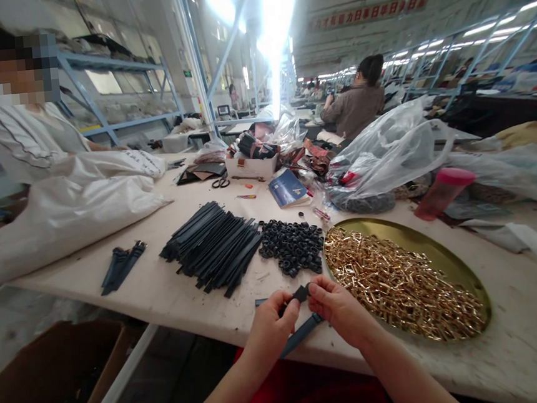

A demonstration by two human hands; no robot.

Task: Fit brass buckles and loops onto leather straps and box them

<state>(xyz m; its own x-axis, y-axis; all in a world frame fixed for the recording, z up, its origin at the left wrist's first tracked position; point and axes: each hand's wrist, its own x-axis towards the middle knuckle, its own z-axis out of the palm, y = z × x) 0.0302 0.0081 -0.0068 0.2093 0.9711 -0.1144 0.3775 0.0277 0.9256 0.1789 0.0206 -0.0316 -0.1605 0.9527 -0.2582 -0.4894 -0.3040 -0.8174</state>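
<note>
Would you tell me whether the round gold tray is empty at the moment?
No, the gold tray is heaped with small gold metal fittings across most of its surface.

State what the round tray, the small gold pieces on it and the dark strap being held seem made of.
Round tray: probably brass-coloured metal, smooth and shiny, reflecting light. Small gold pieces: likely polished metal hardware, glinting brightly. Dark strap: seemingly leather or imitation leather, matte and thin; which one cannot be told.
</note>
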